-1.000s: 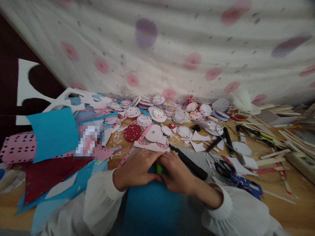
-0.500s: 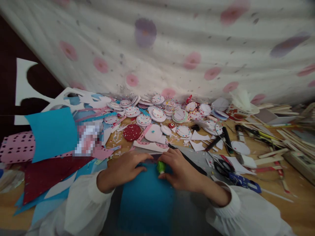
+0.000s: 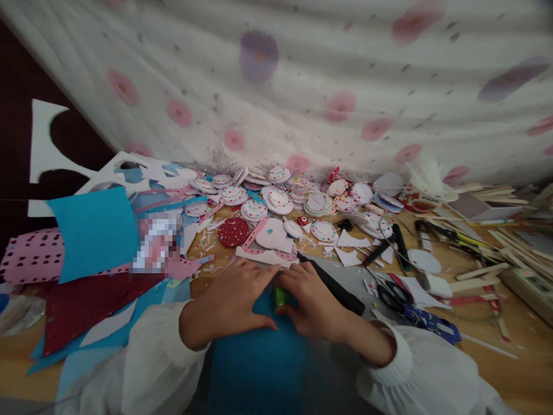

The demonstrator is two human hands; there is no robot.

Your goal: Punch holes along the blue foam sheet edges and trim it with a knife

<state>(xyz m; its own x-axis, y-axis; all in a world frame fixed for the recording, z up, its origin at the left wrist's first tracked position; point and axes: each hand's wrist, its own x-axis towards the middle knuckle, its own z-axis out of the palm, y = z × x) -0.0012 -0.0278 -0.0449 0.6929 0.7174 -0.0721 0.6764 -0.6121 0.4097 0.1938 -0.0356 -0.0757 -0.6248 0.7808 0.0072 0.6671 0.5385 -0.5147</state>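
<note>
We work at a cluttered wooden table (image 3: 496,369) with both hands over a blue sheet (image 3: 259,363) that lies directly in front of us at 6 o'clock.

**Step in hand.** We judge that we are applying a small green tool (image 3: 280,296), apparently a punch or a glue stick, to the far edge of the blue sheet. Its exact type cannot be told; it is mostly hidden.

**Grip state.**
- Right hand (image 3: 314,305): fingers curled together around the green tool, thumb and forefinger clamped on it. The tool sits at the sheet's far edge, at 12 o'clock of the sheet.
- Left hand (image 3: 235,300): flat, fingers spread, palm down on the blue sheet, pressing it to the table. It grips nothing. Its fingertips lie just beside the green tool, at the tool's 9 o'clock.

**Surroundings.**
- A black bar-shaped tool (image 3: 330,282) lies at 1 o'clock of the right hand, close to its knuckles.
- Scissors (image 3: 393,297) lie at 3 o'clock, well apart from the hands.
- A red dotted disc (image 3: 233,231) and a heap of white dotted paper discs (image 3: 276,199) lie at 12 o'clock, beyond the hands.
- A loose blue sheet (image 3: 93,230) and a dark red sheet (image 3: 86,302) lie at 9 to 10 o'clock.

**Next move, as we judge it.** It calls for steady downward pressure from the left hand so that the sheet does not slide, and for the right hand to keep the tool square to the sheet's edge.
</note>
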